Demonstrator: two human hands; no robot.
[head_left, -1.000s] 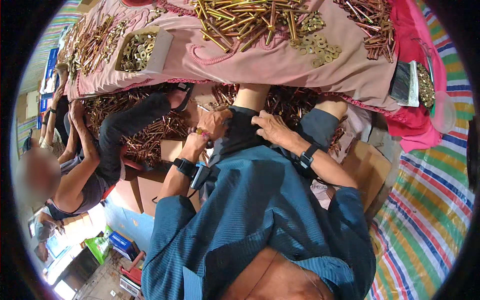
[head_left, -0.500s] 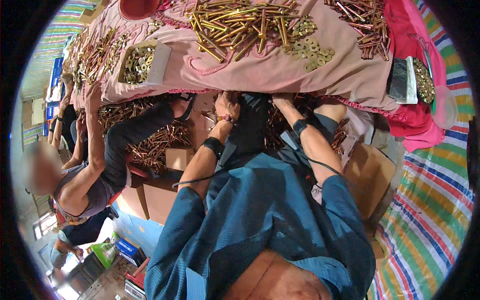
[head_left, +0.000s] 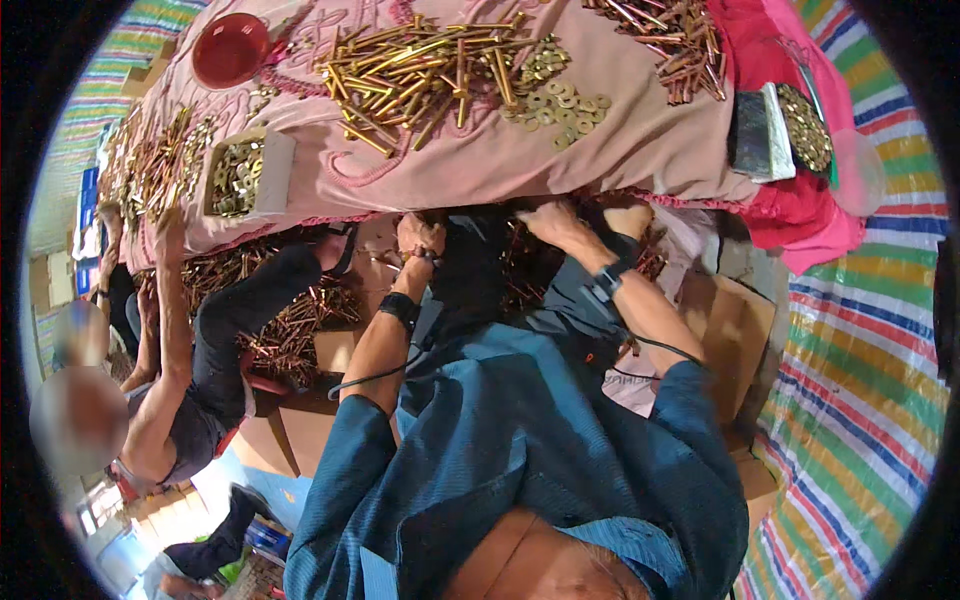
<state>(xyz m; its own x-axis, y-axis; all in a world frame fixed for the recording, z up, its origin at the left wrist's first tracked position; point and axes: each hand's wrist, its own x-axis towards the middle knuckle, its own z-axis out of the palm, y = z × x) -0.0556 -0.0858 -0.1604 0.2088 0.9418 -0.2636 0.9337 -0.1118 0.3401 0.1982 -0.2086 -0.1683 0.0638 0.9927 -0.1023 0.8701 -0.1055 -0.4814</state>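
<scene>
Cloth (head_left: 468, 268), dark, lies over the lap below the pink table cover (head_left: 450, 175) — probably light, limp and sturdy, best pinched along its side edges. Left hand (head_left: 420, 236), fingers curled, is at its left; right hand (head_left: 558, 224), fingers bent, nears its right — whether either holds it, cannot tell.

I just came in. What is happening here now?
The person's left hand is beside dark cloth over the lap; the right hand is at the lower edge of the pink cloth. Whether either grips anything is unclear. Golden bolts and washers lie on the pink cloth; leftward, a co-worker's hand is near other bolts.
</scene>
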